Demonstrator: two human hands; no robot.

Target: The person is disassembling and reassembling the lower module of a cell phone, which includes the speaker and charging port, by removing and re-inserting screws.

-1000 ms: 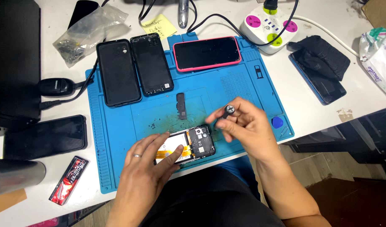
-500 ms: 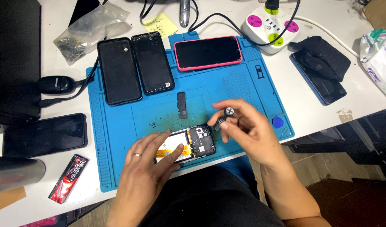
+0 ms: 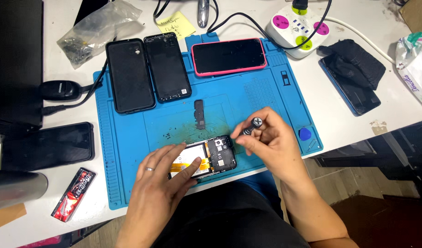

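Observation:
An opened phone [image 3: 214, 156] with its back removed lies near the front edge of a blue work mat [image 3: 128, 138]; its battery and dark circuit board show. My left hand [image 3: 162, 179], a ring on one finger, rests flat on the battery end and holds the phone down. My right hand [image 3: 270, 142] grips a small screwdriver [image 3: 248, 127] with a black cross-marked cap, tip pointing down at the phone's board end. A small black plastic part [image 3: 200, 113] lies on the mat just beyond the phone.
On the mat's far side lie a black case [image 3: 129, 75], a black phone back [image 3: 167, 66] and a pink-cased phone [image 3: 228, 56]. A blue pick [image 3: 305, 134] sits at the right. Off the mat: power strip [image 3: 297, 27], black phone [image 3: 48, 146], red packet [image 3: 74, 194], metal cylinder [image 3: 15, 188].
My right hand has moved left and down with the screwdriver, bringing its tip onto the phone's board end. My left hand has stayed on the phone.

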